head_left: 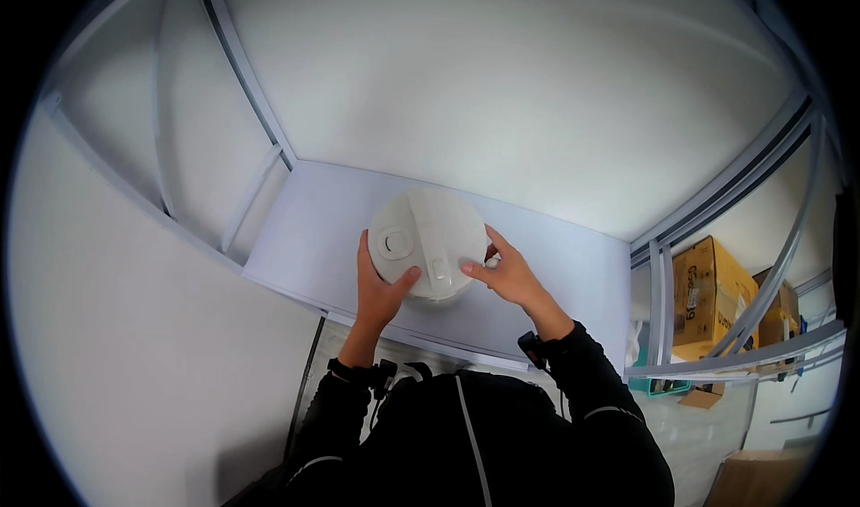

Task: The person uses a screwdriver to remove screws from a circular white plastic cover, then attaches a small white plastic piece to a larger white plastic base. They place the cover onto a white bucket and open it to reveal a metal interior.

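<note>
A round white rice cooker [439, 225] stands on the pale shelf-like table in front of me. Its lid has a raised band across it, a round vent on the left part and a small button near the front. My left hand [381, 285] grips its left side, thumb on the lid's edge and fingers down along the wall. From the right, my right hand [506, 272] holds it, with the thumb on the rim beside the button. A small white part sticks out by the right fingers; its kind is unclear.
The pale table [309, 229] is bounded by a white back wall [502, 86] and grey metal frame posts [246, 68]. Beyond the frame at the right are cardboard boxes [703, 296] and a green basket [658, 384] on the floor.
</note>
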### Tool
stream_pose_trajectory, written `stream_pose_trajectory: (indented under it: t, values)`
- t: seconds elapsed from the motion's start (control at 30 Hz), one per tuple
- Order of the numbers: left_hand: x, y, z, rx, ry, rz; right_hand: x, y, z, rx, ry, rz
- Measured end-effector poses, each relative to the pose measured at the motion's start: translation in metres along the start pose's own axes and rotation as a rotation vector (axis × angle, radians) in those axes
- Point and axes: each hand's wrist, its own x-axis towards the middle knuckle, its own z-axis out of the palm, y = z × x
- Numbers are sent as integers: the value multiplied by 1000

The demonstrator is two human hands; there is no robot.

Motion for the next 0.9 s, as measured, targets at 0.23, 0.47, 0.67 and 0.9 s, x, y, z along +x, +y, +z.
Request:
stream_pose_trajectory:
  t: [0.23, 0.47, 0.67, 0.9]
  values:
    - [3, 10, -4, -52, -42, -53, 1, -1, 4, -18, 23, -64]
    - [3, 8, -9, 8, -53, -15, 0, -3, 8, -27, 31, -55]
    - [5, -2, -9, 67, -44, 24, 0, 16, 8, -71, 102, -12]
    - [26, -22, -17, 72, -58, 43, 1, 51, -14, -97, 223, 8]
